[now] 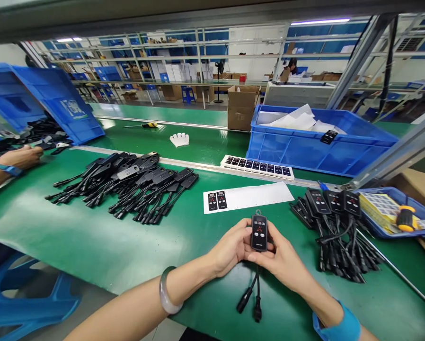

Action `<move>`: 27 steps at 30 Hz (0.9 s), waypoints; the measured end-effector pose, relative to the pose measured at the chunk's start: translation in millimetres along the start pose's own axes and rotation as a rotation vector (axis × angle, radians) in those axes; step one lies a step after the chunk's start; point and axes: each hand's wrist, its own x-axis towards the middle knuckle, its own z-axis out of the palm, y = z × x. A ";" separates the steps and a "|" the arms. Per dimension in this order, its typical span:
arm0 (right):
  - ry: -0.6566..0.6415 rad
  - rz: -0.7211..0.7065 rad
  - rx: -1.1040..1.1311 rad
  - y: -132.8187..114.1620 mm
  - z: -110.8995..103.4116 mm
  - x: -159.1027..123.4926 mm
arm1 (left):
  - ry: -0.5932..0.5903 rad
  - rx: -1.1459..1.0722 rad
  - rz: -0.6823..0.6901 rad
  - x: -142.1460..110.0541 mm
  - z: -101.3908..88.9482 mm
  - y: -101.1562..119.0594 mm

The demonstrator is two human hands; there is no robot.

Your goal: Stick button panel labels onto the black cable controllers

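Between both hands, above the front of the green bench, is a small black controller box with a printed face, a metal loop on top and two short cables hanging below. My left hand grips its left edge, fingers curled behind it. Along the right edge, my right hand is closed on the same controller. Just beyond lies a white label sheet bearing two black labels at its left end. A heap of similar cabled controllers sits to the right, and a larger pile to the left.
A blue bin with white sheets stands behind, a label strip before it. At right, a blue tray holds a screwdriver. A white glove lies farther back. Another person's hand is at far left, near a tipped blue crate.
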 end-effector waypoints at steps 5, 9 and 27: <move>0.108 -0.061 -0.021 1.4 -3.9 0.5 | 0.023 0.150 0.016 1.9 -2.8 -7.2; 0.120 -0.094 -0.165 5.9 -2.1 -0.6 | 0.053 0.416 0.056 0.4 -6.3 -13.6; 0.579 -0.311 -0.889 -25.7 -65.6 12.1 | 0.012 0.927 0.373 -6.1 -9.8 5.4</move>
